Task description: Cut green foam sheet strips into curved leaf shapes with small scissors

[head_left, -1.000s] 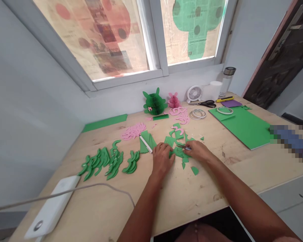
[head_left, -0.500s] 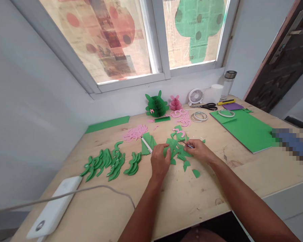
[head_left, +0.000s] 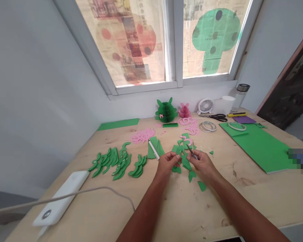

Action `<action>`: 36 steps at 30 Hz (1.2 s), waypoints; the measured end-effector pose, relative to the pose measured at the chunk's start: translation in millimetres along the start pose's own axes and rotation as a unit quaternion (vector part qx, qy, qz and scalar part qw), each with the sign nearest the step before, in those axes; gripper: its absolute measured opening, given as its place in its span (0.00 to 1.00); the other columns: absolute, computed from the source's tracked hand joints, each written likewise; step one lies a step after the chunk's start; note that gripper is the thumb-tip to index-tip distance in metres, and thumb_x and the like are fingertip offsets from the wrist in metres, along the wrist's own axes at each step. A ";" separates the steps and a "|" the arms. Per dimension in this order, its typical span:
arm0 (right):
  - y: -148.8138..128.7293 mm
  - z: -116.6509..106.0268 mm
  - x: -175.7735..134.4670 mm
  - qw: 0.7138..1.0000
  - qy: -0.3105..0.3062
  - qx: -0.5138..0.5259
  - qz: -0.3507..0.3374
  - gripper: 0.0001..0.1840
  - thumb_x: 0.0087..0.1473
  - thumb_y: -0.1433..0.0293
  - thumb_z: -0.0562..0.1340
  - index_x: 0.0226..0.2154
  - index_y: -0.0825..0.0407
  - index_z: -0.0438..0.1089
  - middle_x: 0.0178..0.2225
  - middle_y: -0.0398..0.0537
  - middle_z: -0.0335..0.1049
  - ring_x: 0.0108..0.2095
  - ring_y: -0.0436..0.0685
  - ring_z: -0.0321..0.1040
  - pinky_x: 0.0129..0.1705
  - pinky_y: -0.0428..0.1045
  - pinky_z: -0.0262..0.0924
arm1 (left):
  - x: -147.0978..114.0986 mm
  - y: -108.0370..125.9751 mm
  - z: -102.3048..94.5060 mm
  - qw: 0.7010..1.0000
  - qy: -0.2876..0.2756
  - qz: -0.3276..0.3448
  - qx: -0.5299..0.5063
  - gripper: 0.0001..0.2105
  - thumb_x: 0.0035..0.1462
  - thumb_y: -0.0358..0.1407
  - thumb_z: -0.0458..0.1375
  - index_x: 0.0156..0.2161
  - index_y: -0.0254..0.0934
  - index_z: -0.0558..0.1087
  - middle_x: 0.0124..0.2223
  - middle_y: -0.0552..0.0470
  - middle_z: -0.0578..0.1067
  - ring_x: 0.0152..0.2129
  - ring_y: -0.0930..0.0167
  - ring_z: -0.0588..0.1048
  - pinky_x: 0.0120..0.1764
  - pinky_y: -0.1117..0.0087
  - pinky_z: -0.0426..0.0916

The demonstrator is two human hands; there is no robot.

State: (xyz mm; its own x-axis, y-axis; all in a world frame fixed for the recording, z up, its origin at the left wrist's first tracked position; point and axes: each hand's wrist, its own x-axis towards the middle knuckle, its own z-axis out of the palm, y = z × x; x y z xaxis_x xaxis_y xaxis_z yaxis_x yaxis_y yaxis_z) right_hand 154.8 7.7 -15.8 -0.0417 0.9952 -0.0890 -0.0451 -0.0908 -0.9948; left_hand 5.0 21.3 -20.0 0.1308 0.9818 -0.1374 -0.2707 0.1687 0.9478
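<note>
My left hand [head_left: 168,162] is closed in a pinch on a small green paper piece [head_left: 178,164], largely hidden by the fingers. My right hand [head_left: 202,164] grips what look like small scissors [head_left: 189,149], dark blades pointing up and left; the fingers cover most of the handle. Green paper scraps [head_left: 186,163] lie loosely below and between both hands. Beyond them rests a curved pink paper strip [head_left: 186,139]. Left of my left hand, a white pen [head_left: 154,150] lies on folded green paper [head_left: 159,144]. Farther left are stacks of curved green cutouts [head_left: 122,163].
Pink cutouts [head_left: 143,135] lie farther back. A green paper figure [head_left: 166,111], pink paper figure [head_left: 184,111], small fan [head_left: 205,106] and black scissors [head_left: 218,117] line the wall. Green sheets [head_left: 260,148] lie right. A white power bank [head_left: 63,196] and cable [head_left: 96,189] are left.
The view has tilted up and turned left. My left hand has closed from a spread grasp into a pinch on green paper. The scissors in my right hand now point more upward.
</note>
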 end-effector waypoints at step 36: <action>-19.5 -0.3 -9.1 0.999 0.014 -0.041 -0.012 0.17 0.41 0.56 0.65 0.22 0.53 0.64 0.15 0.34 0.43 0.17 0.45 0.37 0.18 0.45 0.32 | -7.3 12.3 -1.6 0.993 -0.103 0.014 0.060 0.12 0.42 0.41 0.62 0.24 0.34 0.68 0.18 0.58 0.66 0.15 0.77 0.63 0.21 0.76 0.59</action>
State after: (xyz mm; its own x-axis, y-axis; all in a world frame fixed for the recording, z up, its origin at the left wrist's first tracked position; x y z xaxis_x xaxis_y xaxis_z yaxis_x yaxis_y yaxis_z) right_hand 156.4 0.5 4.4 -0.0136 0.9977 -0.0662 0.0358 -0.0656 -0.9972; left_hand -0.8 16.4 -7.9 0.3211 0.9451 -0.0611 -0.1628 0.1187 0.9795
